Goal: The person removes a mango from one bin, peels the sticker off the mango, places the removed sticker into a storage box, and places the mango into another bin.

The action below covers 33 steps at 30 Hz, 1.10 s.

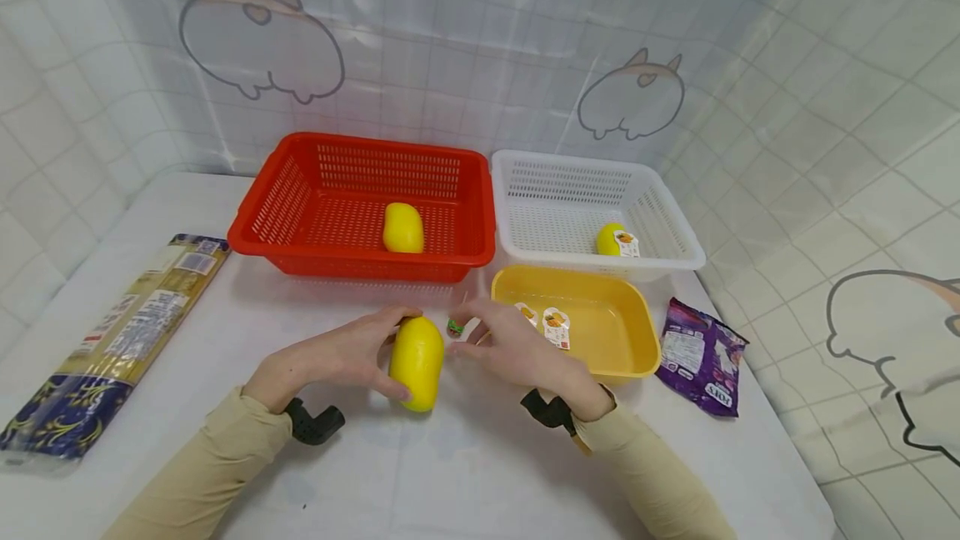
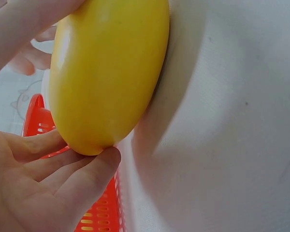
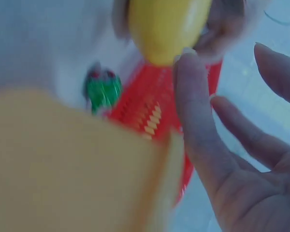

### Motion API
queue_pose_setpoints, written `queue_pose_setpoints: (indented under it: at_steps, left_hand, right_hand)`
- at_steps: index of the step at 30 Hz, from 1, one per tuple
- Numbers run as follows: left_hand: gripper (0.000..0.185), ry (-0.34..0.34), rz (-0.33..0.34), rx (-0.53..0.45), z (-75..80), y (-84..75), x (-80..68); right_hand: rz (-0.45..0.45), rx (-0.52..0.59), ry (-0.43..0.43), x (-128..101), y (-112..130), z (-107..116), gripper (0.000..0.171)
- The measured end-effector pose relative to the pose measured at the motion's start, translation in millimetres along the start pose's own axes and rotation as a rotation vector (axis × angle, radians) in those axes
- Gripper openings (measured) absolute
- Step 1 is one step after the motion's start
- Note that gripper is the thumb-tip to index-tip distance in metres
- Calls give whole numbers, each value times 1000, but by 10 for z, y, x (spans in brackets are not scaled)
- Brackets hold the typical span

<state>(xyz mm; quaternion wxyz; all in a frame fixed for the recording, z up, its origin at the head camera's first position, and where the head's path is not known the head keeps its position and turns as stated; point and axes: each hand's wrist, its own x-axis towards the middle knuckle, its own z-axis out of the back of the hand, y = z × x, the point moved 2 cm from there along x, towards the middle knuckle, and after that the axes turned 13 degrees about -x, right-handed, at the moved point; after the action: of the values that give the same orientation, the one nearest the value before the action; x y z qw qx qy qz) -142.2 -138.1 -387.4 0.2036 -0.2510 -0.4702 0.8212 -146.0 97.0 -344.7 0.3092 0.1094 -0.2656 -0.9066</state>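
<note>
The yellow egg-shaped thing (image 1: 416,362) under my left hand (image 1: 337,357) looks like smooth, glossy plastic, with a soft sheen along its side. The cloth (image 1: 465,457) over the table is white, matt and faintly creased. The red basket (image 1: 360,252) and the white basket (image 1: 678,252) are both perforated plastic, mildly shiny. The yellow tray (image 1: 622,332) is smooth plastic carrying paper stickers. The purple packet (image 1: 701,357) is crinkled, glossy foil or film, and the long packet (image 1: 112,340) has a clear, shiny wrapper. The small green thing (image 1: 453,326) near my right hand (image 1: 517,348) may be shiny plastic; it is blurred.
</note>
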Motion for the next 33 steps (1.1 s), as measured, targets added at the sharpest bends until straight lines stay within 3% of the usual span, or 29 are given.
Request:
queue_pose_setpoints:
  at_steps: [6,14,33]
  left_hand:
    - [103,11,-19,0,-5,10,4]
    - [105,16,-10,-4,-2,14,5]
    - [113,31,-22,-23,86,49,-18]
  right_hand:
    - [11,3,50,47,25,-209,50]
    - [9,-89,64,101,38,-425,62]
    - [-19,-45,113,104,2,-517,75]
